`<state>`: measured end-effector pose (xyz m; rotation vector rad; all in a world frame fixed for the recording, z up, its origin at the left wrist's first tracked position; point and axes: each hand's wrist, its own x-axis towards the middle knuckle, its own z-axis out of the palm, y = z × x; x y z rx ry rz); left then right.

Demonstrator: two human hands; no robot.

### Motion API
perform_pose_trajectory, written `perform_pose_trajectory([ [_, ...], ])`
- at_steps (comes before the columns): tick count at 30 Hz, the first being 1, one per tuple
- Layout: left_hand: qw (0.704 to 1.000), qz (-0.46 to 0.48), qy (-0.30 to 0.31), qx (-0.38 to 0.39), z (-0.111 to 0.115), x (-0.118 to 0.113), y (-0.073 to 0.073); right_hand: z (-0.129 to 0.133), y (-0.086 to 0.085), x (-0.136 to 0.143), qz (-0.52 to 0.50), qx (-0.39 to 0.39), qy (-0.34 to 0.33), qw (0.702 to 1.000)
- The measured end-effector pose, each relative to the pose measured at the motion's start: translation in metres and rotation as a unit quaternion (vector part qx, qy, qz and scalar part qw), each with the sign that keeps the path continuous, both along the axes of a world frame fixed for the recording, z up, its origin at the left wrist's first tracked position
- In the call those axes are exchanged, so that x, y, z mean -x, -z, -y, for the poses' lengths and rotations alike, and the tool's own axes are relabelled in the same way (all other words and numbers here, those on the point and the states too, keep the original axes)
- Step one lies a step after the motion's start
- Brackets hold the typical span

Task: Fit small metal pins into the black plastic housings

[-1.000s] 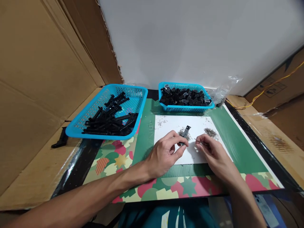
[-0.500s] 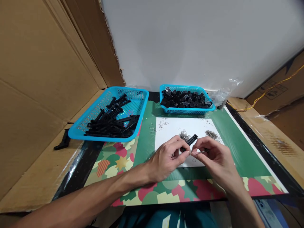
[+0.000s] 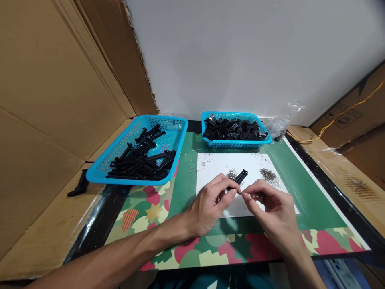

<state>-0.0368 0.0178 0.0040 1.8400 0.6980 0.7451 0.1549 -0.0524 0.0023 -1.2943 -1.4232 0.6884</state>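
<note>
My left hand is closed around a slim black plastic part, whose far end points up and away over the white sheet. Close beside it, my right hand is pinched, its fingertips almost meeting those of the left. What the right fingers hold is too small to make out. Just beyond the left fingers lies a pile of small metal pieces. A second pile of small metal pieces rests on the sheet past my right hand.
At the left, a large blue basket holds long black parts. A smaller blue basket of short black pieces stands at the back, with a clear plastic bag to its right. One black part lies left of the large basket.
The whole view has shifted slightly, so the baskets and sheet sit lower. My hands stay close together, and the black part is still in the left one.
</note>
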Motion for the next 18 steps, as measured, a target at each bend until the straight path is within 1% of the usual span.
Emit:
perform_pose_trajectory([
  [1, 1.000, 0.005, 0.001, -0.002, 0.000, 0.000, 0.001, 0.001, -0.001, 0.000, 0.041, -0.029, 0.020, 0.999],
  [3, 1.000, 0.017, -0.009, -0.001, 0.001, 0.000, 0.003, 0.002, -0.005, -0.001, 0.127, -0.101, 0.048, 0.986],
  [5, 0.999, 0.021, -0.026, 0.011, 0.003, 0.000, 0.005, 0.001, -0.008, -0.001, 0.185, -0.161, 0.051, 0.968],
  [7, 0.999, 0.017, -0.040, 0.018, 0.003, 0.000, 0.007, 0.001, -0.011, -0.001, 0.212, -0.193, 0.041, 0.957],
  [12, 0.998, 0.023, -0.038, -0.035, 0.001, -0.001, 0.009, -0.002, -0.013, 0.000, 0.246, -0.221, 0.014, 0.944],
  [18, 0.997, 0.035, -0.027, -0.064, -0.001, -0.001, 0.010, -0.003, -0.010, 0.001, 0.232, -0.210, 0.001, 0.950],
])
